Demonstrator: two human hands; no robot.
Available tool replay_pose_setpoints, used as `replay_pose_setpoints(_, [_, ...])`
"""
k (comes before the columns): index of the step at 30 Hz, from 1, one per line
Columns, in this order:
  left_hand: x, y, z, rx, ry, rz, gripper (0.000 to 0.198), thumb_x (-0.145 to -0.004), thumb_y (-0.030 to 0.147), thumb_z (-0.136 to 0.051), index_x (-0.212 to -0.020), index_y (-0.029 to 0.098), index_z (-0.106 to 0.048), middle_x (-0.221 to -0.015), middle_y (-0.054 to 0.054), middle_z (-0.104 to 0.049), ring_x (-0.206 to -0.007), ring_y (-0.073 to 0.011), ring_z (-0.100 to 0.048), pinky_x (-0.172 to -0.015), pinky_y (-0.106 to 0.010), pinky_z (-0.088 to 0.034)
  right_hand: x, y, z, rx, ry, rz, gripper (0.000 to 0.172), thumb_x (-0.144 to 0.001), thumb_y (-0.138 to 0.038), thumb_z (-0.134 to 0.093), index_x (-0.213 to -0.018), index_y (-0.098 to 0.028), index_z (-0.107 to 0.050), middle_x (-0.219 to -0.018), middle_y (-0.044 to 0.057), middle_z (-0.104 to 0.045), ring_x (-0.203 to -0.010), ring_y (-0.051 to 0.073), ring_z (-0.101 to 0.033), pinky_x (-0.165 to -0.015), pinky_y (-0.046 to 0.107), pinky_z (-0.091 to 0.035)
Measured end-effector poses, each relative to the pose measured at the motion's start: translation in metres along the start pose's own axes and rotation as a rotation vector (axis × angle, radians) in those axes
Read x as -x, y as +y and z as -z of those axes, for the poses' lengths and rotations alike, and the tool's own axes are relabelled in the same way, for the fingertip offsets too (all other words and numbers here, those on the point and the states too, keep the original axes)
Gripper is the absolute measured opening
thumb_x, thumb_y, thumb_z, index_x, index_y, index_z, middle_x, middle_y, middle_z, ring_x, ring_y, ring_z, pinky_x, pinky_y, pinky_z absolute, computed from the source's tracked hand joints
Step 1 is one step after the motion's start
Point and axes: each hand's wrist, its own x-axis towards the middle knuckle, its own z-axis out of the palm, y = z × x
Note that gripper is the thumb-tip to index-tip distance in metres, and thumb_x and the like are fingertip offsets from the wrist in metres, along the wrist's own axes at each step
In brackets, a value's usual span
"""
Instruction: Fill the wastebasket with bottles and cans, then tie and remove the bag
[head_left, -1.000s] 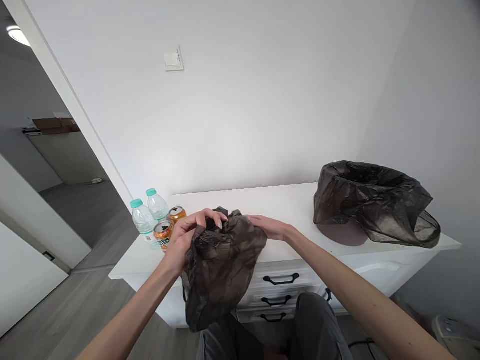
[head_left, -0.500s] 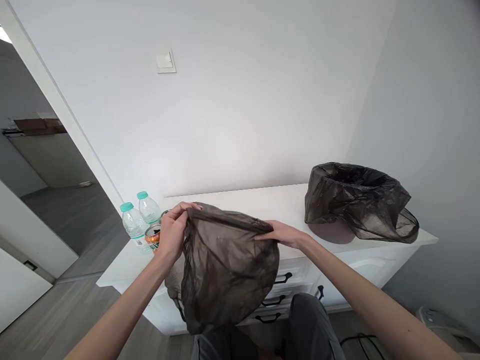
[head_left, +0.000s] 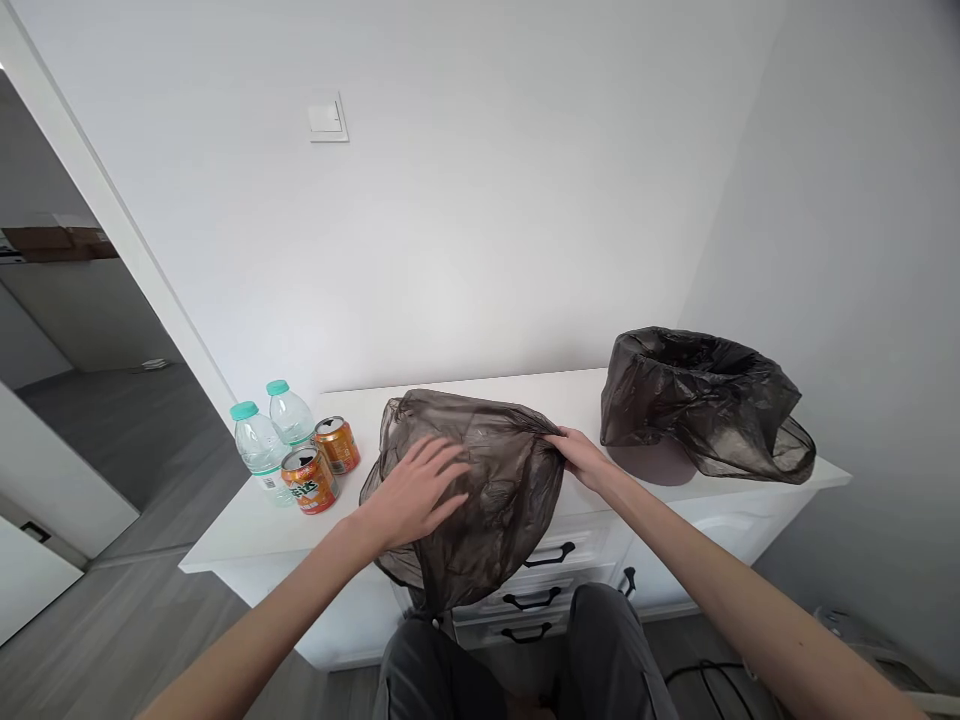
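A thin dark plastic bag (head_left: 480,470) lies spread on the white countertop (head_left: 247,520), its lower part hanging over the front edge. My left hand (head_left: 411,492) rests flat on the bag with its fingers spread. My right hand (head_left: 585,458) pinches the bag's right edge. Both arms reach in from the bottom of the view.
Two water bottles (head_left: 259,450) with teal caps and two orange cans (head_left: 309,478) stand at the counter's left end. A bin lined with another dark bag (head_left: 697,400) sits at the right end. Drawers with black handles (head_left: 551,556) are below. An open doorway is at left.
The bag, held up and stretched between both hands, has been laid down on the counter. My left hand let go of its edge and now lies flat on it.
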Motion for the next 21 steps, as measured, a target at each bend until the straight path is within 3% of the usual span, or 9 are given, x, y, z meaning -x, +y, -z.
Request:
replay_pose_setpoints(4, [0.029,-0.046,-0.041,-0.06,-0.143,0.02,0.047,-0.104,0.047,-0.053,-0.143,0.023,-0.06,-0.15,-0.012,-0.061,-0.142,-0.031,-0.052,-0.123,-0.054,-0.034,-0.003,-0.002,0.016,0.069,-0.02,-0.02,0.021,-0.077,-0.02,-0.07,-0.097,-0.018,-0.073,-0.107,0.009,-0.079,-0.094,0.019,-0.072,-0.074,0.024,-0.057])
replay_pose_setpoints(7, [0.043,-0.069,-0.051,-0.129,-0.152,0.111,0.039,-0.102,0.035,-0.057,-0.136,0.018,-0.065,-0.153,-0.017,-0.057,-0.145,-0.0341,-0.049,-0.122,-0.057,-0.036,-0.002,-0.005,0.025,0.171,0.016,-0.015,0.028,-0.075,-0.021,-0.073,-0.102,-0.017,-0.072,-0.112,0.012,-0.077,-0.101,0.023,-0.071,-0.08,0.029,-0.058])
replay_pose_setpoints(9, [0.048,-0.067,-0.045,-0.139,-0.117,0.143,0.032,-0.101,0.025,-0.054,-0.128,0.015,-0.069,-0.157,-0.02,-0.051,-0.149,-0.0356,-0.045,-0.121,-0.057,-0.038,0.002,-0.006,0.025,0.257,0.104,0.013,0.039,-0.074,-0.021,-0.074,-0.112,-0.015,-0.068,-0.123,0.017,-0.072,-0.111,0.028,-0.068,-0.091,0.037,-0.057])
replay_pose_setpoints(11, [0.051,-0.051,-0.034,-0.075,-0.075,0.109,0.032,-0.103,0.022,-0.049,-0.128,0.017,-0.069,-0.159,-0.017,-0.05,-0.151,-0.0331,-0.043,-0.122,-0.055,-0.039,0.012,-0.006,0.022,0.325,0.199,0.08,0.053,-0.075,-0.021,-0.073,-0.127,-0.014,-0.06,-0.138,0.019,-0.063,-0.123,0.031,-0.062,-0.106,0.045,-0.05])
replay_pose_setpoints(13, [0.057,-0.027,-0.022,0.042,-0.085,0.028,0.036,-0.105,0.028,-0.049,-0.138,0.024,-0.063,-0.159,-0.012,-0.052,-0.15,-0.0291,-0.045,-0.123,-0.052,-0.04,0.027,-0.005,0.019,0.436,0.23,0.282,0.057,-0.082,-0.025,-0.069,-0.137,-0.017,-0.055,-0.148,0.019,-0.055,-0.134,0.032,-0.055,-0.116,0.048,-0.041])
replay_pose_setpoints(15, [0.065,-0.004,-0.015,0.142,-0.147,-0.032,0.054,-0.103,0.042,-0.055,-0.154,0.027,-0.047,-0.163,-0.01,-0.047,-0.152,-0.0287,-0.043,-0.125,-0.05,-0.038,0.045,-0.004,0.018,0.602,0.136,0.556,0.053,-0.092,-0.033,-0.063,-0.143,-0.022,-0.053,-0.153,0.015,-0.052,-0.142,0.032,-0.049,-0.12,0.049,-0.037])
replay_pose_setpoints(17, [0.077,0.011,-0.016,0.199,-0.211,-0.05,0.086,-0.095,0.055,-0.065,-0.166,0.027,-0.025,-0.168,-0.011,-0.039,-0.155,-0.031,-0.037,-0.128,-0.052,-0.033,0.06,0.0,0.024,0.763,-0.08,0.738,0.052,-0.098,-0.042,-0.06,-0.148,-0.028,-0.054,-0.157,0.01,-0.051,-0.148,0.031,-0.044,-0.124,0.049,-0.034])
replay_pose_setpoints(19, [0.091,0.015,-0.025,0.203,-0.236,-0.013,0.106,-0.09,0.056,-0.071,-0.17,0.026,-0.008,-0.171,-0.011,-0.031,-0.158,-0.0327,-0.031,-0.128,-0.053,-0.031,0.069,0.007,0.034,0.871,-0.303,0.735,0.062,-0.096,-0.052,-0.065,-0.154,-0.032,-0.051,-0.164,0.005,-0.046,-0.154,0.031,-0.037,-0.129,0.05,-0.027])
replay_pose_setpoints(21, [0.106,0.013,-0.039,0.167,-0.221,0.055,0.101,-0.095,0.045,-0.069,-0.17,0.028,-0.003,-0.173,-0.009,-0.028,-0.159,-0.0318,-0.03,-0.128,-0.052,-0.032,0.07,0.019,0.046,0.971,-0.436,0.677,0.082,-0.088,-0.061,-0.073,-0.16,-0.032,-0.045,-0.169,0.005,-0.037,-0.158,0.033,-0.029,-0.132,0.052,-0.02])
